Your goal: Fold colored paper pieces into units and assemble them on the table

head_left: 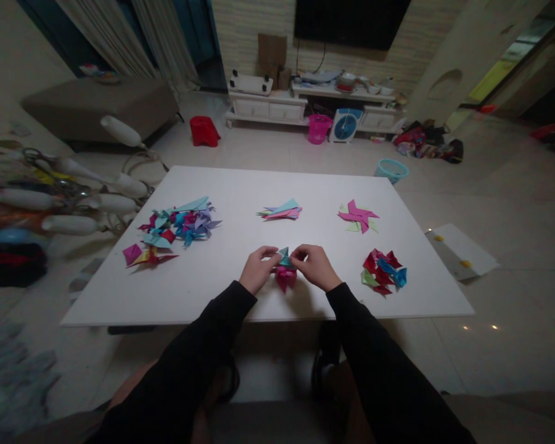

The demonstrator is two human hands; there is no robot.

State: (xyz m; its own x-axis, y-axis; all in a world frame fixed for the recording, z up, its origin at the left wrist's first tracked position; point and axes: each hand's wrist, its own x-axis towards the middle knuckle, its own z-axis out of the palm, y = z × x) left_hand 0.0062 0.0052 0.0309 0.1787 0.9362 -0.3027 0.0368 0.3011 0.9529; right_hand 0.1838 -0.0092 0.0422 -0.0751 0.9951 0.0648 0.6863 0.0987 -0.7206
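Near the front middle of the white table, my left hand (259, 268) and my right hand (313, 264) pinch a small teal folded paper piece (284, 255) from its two sides. Just below it, towards me, is a magenta folded paper piece (285, 279); whether the two are joined I cannot tell. To the right of my right hand lies a small pile of red, blue and green folded papers (383, 271). Beyond my hands is a stack of flat pointed paper pieces (282, 211) in teal, pink and green.
The white table (231, 185) also carries a large heap of origami (180, 225) at left and pink and green pinwheel shapes (358, 216) at far right. A blue basket (391, 169) stands behind its right corner. A lamp with several white shades (69, 225) is close on the left.
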